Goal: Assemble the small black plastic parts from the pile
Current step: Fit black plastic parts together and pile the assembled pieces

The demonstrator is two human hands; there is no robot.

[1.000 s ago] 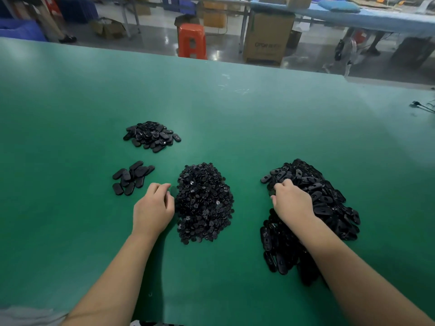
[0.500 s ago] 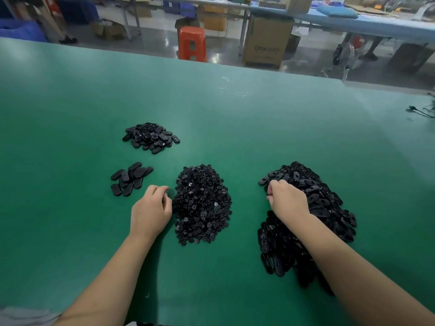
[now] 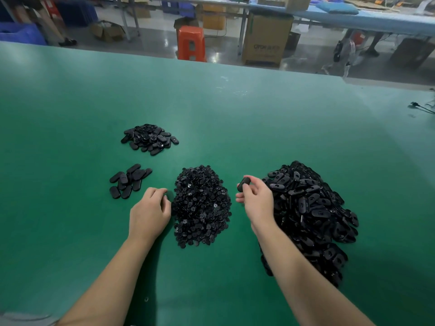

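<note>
Right hand: the right hand point(image 3: 257, 200) has lifted off the big pile since 0.5 s ago and now sits just left of it, above the green table point(image 3: 235, 114).
Right grip: thumb and curled fingers pinch 1 oval black part point(image 3: 243, 184) at the fingertips; 1.0 s ago this hand lay knuckles-up on the pile with no part showing.
Held part: clear of the table, between the 2 larger piles, nearer the right one.
Left hand: the left hand point(image 3: 150, 214) stays where it was, at the left edge of the middle pile, fingers curled down toward the table.
Left grip: fingertips are tucked under and touch or nearly touch the pile's edge; I cannot tell whether they hold a piece.
Big pile of oval parts point(image 3: 313, 208): on the right, slotted oval pieces heaped loosely; the right forearm crosses its near side.
Middle pile of small round parts point(image 3: 202, 205): between the 2 hands, unchanged in outline.
Small group of flat ovals point(image 3: 128, 181): left of the middle pile, beyond the left hand, unmoved.
Far heap point(image 3: 149, 138): further back on the left, unmoved.
Background: an orange stool point(image 3: 191, 43) and a cardboard box point(image 3: 267, 38) stand on the floor past the table's far edge.
</note>
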